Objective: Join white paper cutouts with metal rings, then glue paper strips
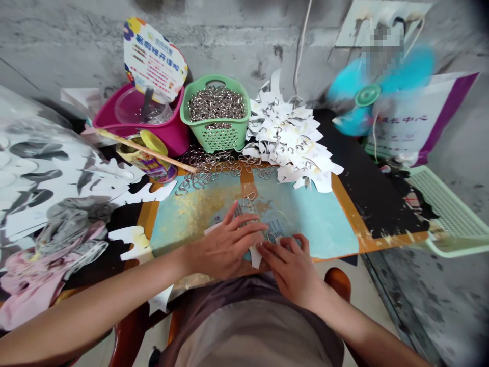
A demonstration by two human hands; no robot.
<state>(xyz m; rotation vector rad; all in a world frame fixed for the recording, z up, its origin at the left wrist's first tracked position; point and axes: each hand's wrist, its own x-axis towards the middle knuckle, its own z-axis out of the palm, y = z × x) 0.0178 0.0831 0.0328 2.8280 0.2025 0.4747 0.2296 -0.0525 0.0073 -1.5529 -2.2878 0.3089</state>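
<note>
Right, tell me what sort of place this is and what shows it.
Probably a small, makeshift workshop, perhaps in a home: a green basket full of metal rings, a pile of white cut pieces, and a stained worktable against a rough grey wall.

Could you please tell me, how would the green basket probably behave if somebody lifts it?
The green basket is probably heavy for its size, as small metal rings fill most of it. Its thin-looking, perforated wall may flex slightly under that load. If tilted, it could well spill, since the rings lie loose and uncovered.
</note>
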